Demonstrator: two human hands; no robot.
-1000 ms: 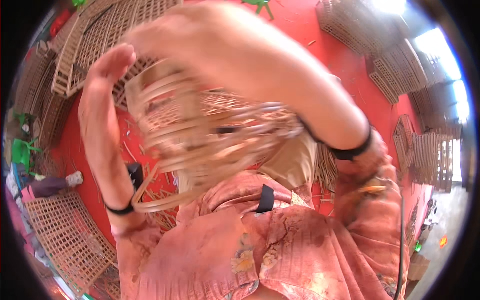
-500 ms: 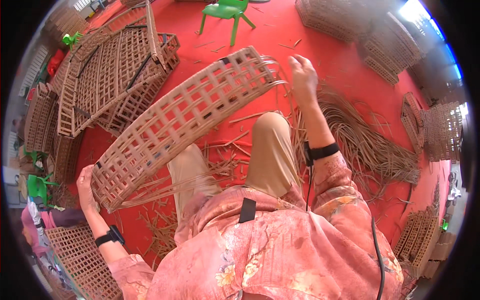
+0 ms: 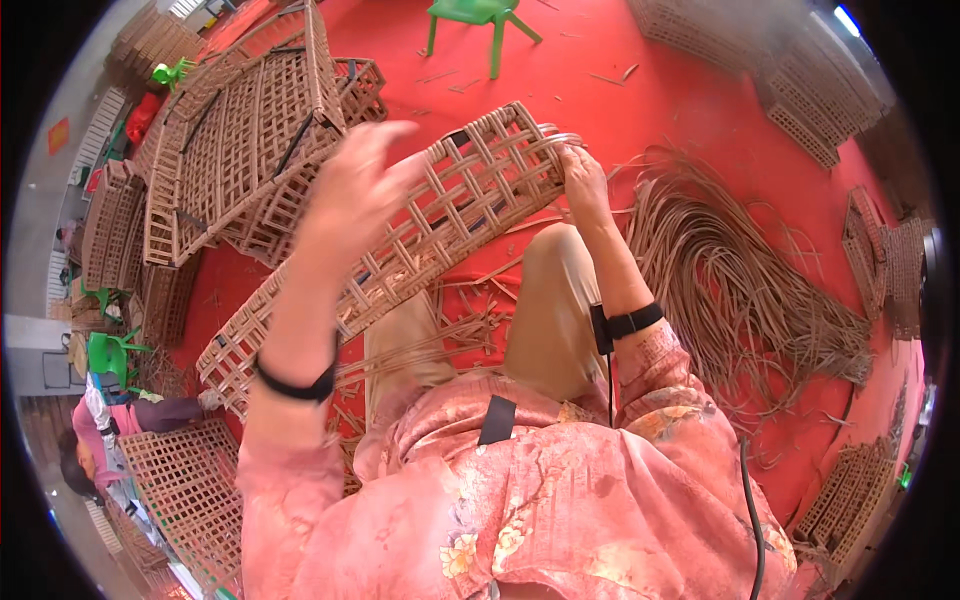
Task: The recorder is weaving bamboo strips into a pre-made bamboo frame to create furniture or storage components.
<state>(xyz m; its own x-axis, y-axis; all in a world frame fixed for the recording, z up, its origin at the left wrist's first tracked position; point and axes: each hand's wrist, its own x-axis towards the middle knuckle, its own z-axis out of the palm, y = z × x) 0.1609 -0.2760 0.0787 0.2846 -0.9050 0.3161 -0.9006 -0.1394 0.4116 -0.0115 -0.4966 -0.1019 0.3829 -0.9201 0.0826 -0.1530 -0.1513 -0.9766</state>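
Observation:
A long, narrow woven rattan panel [image 3: 440,240] slants across my lap, its right end higher up and farther away. At that far right end, my right hand [image 3: 585,180] is closed, its fingers pinching the corner where loose strands bend around the edge. My left hand [image 3: 362,190] is raised over the panel's middle, blurred by motion, with fingers apart and nothing seen in them. It hides part of the far rim. The panel's lower left end rests near my left knee, with no hand on it. Loose strips [image 3: 400,362] trail below the panel over my leg.
A big heap of long strips [image 3: 720,260] lies on the red floor to the right. Stacked woven frames [image 3: 240,140] stand at far left, more [image 3: 840,490] at right. A green chair [image 3: 475,12] is ahead. Another person [image 3: 100,440] sits at left beside a woven panel [image 3: 185,480].
My left hand has let go of the panel's lower left end and swung up over its middle. My right hand has come down onto the far right end. The panel has tilted slightly.

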